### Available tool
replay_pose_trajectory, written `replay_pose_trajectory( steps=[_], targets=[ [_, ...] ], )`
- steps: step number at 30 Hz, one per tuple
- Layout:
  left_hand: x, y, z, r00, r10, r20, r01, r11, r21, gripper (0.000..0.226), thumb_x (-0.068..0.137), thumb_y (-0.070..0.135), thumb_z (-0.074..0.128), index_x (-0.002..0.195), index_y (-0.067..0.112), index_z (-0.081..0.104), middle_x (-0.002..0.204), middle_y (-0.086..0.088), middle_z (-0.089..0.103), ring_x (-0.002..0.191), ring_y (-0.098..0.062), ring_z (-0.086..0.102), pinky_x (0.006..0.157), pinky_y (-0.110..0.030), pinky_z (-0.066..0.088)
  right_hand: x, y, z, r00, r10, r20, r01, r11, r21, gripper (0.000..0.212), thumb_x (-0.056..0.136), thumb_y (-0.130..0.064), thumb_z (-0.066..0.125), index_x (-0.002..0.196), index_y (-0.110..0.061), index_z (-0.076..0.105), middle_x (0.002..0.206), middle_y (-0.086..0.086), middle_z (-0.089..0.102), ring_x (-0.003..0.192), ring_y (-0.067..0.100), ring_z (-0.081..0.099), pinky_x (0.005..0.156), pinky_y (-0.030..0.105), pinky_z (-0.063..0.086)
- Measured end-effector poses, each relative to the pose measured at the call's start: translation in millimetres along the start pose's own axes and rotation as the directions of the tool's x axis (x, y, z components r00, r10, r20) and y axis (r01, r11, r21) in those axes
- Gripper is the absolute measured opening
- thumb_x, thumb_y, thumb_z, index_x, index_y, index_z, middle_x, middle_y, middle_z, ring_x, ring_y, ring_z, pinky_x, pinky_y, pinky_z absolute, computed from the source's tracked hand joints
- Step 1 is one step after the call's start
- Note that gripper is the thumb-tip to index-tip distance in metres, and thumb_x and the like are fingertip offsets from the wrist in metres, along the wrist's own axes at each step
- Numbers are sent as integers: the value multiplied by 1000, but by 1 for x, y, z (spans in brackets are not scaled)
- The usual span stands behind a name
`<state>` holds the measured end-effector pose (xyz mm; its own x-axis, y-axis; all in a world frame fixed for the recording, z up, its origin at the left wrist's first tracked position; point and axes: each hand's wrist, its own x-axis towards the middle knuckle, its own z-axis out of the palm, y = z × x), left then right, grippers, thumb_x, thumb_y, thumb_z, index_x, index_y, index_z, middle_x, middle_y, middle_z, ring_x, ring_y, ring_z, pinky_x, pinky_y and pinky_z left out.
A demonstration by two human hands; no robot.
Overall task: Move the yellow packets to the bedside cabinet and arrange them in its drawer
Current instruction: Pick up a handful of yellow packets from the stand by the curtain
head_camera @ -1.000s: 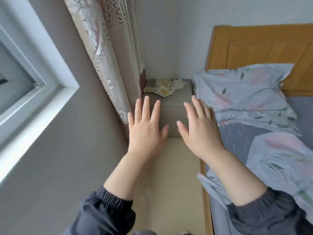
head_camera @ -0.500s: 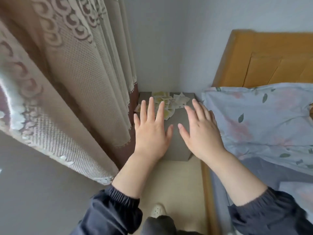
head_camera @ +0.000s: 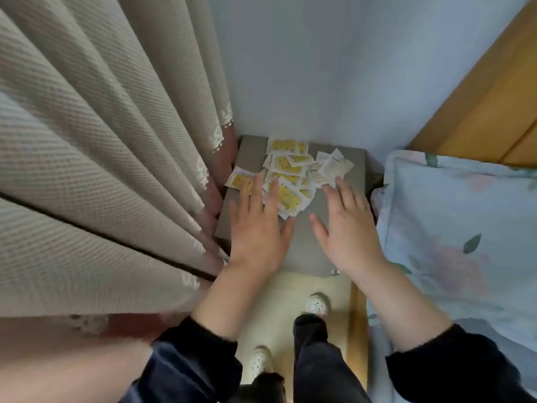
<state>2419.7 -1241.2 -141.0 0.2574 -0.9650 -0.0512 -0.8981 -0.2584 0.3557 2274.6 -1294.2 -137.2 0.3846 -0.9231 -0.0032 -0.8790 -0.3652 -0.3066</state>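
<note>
Head view, listed from nearest to farthest.

1. Your dark sleeves and two pale shoes on the cream floor.
2. Your left hand: palm down over the near left part of the bedside cabinet, released, holding nothing. Its fingers are straight and spread, and their tips overlap the near edge of the yellow packets. Whether they press on them cannot be told.
3. Your right hand: palm down over the cabinet's near right part, also released. Its fingers are straight, the tips at the near edge of the white-faced packets on the pile's right side.
4. Bedside cabinet: grey flat top, seen from above, so its drawer is hidden.
5. Yellow packets: a loose overlapping heap on the far half of the cabinet top, some showing yellow print, some showing white; one lies apart at the left edge.
6. Curtain hangs just left of the cabinet; a floral pillow and wooden headboard stand to its right; the pale wall is behind.
</note>
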Motion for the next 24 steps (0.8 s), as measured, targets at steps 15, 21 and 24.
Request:
replay_pose_trajectory(
  steps=[15, 21, 24],
  targets=[
    [117, -50, 162, 675, -555, 486, 732, 427, -530, 59, 98, 25, 51, 150, 13, 25, 153, -7, 30, 138, -21, 33, 104, -26, 30, 145, 85, 116, 873, -51, 484, -40, 983, 177, 57, 97, -33, 47, 145, -8, 29, 154, 13, 24, 141, 30, 22, 112, 38, 23],
    [146, -81, 221, 452, -584, 674, 784, -100, -612, 51, 98, 25, 48, 146, 22, 33, 137, -2, 45, 115, -18, 48, 94, -34, 37, 176, 91, 191, 808, -48, 587, -89, 975, 203, 52, 96, -25, 51, 141, -3, 36, 145, 15, 38, 133, 31, 36, 107, 36, 28],
    [159, -84, 237, 489, -528, 694, 737, -174, -653, 39, 97, 22, 48, 136, 21, 46, 129, 0, 56, 108, -16, 53, 90, -34, 36, 185, 92, 219, 809, -51, 585, -90, 974, 210, 50, 94, -22, 53, 139, -3, 41, 142, 18, 40, 129, 33, 41, 105, 37, 32]
  ],
)
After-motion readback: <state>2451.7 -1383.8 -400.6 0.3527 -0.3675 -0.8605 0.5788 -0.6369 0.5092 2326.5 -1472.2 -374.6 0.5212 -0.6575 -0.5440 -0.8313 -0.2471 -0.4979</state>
